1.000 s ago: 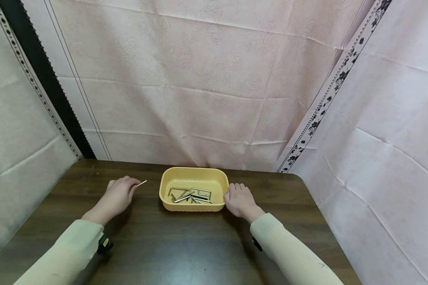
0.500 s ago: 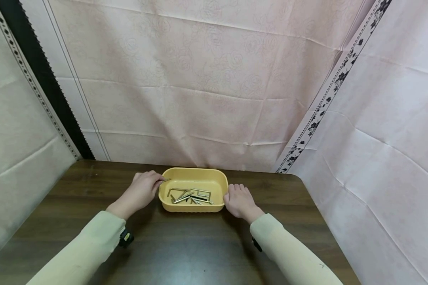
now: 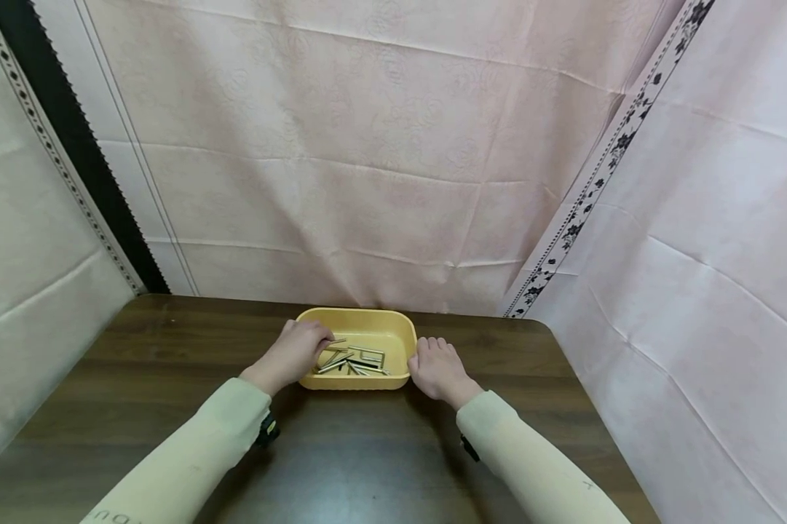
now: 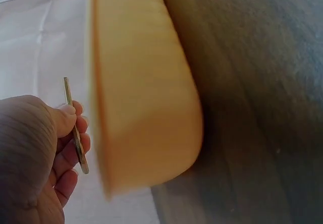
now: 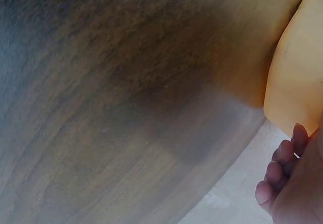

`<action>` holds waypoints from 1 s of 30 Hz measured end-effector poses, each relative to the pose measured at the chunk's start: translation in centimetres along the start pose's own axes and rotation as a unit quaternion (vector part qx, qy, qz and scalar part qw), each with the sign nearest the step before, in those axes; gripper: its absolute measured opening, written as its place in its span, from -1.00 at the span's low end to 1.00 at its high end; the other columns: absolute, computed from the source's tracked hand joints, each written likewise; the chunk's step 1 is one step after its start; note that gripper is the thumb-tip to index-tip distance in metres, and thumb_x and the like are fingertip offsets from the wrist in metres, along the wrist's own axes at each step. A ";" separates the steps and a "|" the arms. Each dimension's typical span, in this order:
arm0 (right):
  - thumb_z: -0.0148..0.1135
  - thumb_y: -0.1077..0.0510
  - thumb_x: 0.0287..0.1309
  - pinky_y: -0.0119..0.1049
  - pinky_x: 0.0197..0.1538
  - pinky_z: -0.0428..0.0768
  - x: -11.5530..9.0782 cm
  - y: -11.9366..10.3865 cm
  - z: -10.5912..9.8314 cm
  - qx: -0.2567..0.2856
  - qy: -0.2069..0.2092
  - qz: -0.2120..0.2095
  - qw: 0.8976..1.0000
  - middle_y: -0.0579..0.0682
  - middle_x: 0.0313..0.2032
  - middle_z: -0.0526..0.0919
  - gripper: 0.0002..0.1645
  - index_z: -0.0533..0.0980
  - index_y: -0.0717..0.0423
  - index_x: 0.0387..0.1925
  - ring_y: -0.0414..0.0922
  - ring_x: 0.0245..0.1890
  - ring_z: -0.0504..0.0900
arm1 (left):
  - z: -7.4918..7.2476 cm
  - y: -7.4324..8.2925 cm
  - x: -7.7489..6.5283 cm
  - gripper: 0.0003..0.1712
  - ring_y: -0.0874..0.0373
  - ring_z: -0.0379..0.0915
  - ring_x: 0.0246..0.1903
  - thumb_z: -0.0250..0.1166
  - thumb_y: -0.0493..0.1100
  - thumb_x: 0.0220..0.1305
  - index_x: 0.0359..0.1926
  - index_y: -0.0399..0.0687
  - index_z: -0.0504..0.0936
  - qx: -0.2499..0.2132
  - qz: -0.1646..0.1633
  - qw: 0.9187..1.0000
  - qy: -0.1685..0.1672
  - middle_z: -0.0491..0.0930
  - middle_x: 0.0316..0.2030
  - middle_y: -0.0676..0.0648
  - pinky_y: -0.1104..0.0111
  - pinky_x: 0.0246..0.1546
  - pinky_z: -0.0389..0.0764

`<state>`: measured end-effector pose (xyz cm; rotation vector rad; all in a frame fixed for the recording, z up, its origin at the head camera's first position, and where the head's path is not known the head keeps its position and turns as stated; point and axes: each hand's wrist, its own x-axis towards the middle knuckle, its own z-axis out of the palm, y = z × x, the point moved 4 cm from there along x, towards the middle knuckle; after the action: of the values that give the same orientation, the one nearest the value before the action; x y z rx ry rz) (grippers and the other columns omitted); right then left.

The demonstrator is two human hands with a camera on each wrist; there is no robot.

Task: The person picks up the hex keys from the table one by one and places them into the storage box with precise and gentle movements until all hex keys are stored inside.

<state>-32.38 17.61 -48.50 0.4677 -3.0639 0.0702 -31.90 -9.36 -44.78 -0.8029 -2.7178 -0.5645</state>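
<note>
My left hand (image 3: pixel 295 353) is over the left part of a yellow plastic tray (image 3: pixel 360 383). Between thumb and fingers it pinches a thin, brass-coloured hex key (image 4: pixel 74 128), whose upper end sticks up past the thumb in the left wrist view. Inside the tray lies a loose pile of several brass-coloured hex keys (image 3: pixel 369 368), some with L-shaped bends. My right hand (image 3: pixel 437 369) holds the tray's right end by the rim; in the right wrist view its curled fingertips (image 5: pixel 274 172) show beside the tray wall (image 5: pixel 292 88). The right thumb is hidden there.
The tray stands on a dark wooden table (image 3: pixel 341 451), towards its far edge. Pale patterned cloth (image 3: pixel 367 182) hangs behind the table, with more cloth at both sides. A dark device sits on each wrist.
My left hand has moved right with the hex key, from the table left of the tray to over the tray's left part. My right hand has stayed at the tray's right end.
</note>
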 end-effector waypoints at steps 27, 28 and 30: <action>-0.27 0.03 0.38 -0.08 -0.09 0.32 0.0 -0.2 -0.4 0.002 0.000 0.001 1.000 0.01 -0.33 0.34 -0.73 0.30 0.10 -0.30 0.00 -0.28 0.29 | 2.9 -1.1 1.0 -0.89 0.06 0.54 -0.22 0.23 -0.25 0.29 -0.30 -0.10 0.69 -0.015 -0.045 0.999 -0.021 0.63 -0.31 0.02 0.05 -0.11 0.28; -0.27 0.03 0.38 -0.09 -0.09 0.32 0.0 -0.2 -0.4 0.001 0.000 0.000 1.000 0.01 -0.33 0.34 -0.73 0.30 0.10 -0.30 0.00 -0.28 0.29 | 3.0 -1.2 1.0 -0.89 0.06 0.54 -0.22 0.23 -0.25 0.30 -0.29 -0.10 0.69 -0.016 -0.049 0.998 -0.026 0.63 -0.31 0.02 0.05 -0.10 0.27; -0.29 0.03 0.37 -0.09 -0.08 0.32 0.1 -0.2 -0.4 -0.002 -0.002 0.000 1.000 0.01 -0.32 0.34 -0.72 0.30 0.10 -0.30 0.00 -0.27 0.29 | 3.1 -1.4 1.0 -0.89 0.07 0.54 -0.21 0.23 -0.25 0.30 -0.28 -0.10 0.70 -0.019 -0.056 0.998 -0.033 0.64 -0.30 0.02 0.05 -0.09 0.26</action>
<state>-32.40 17.44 -48.14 0.4685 -3.0669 0.0633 -33.93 -8.59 -47.60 -0.6934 -2.8338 -0.6262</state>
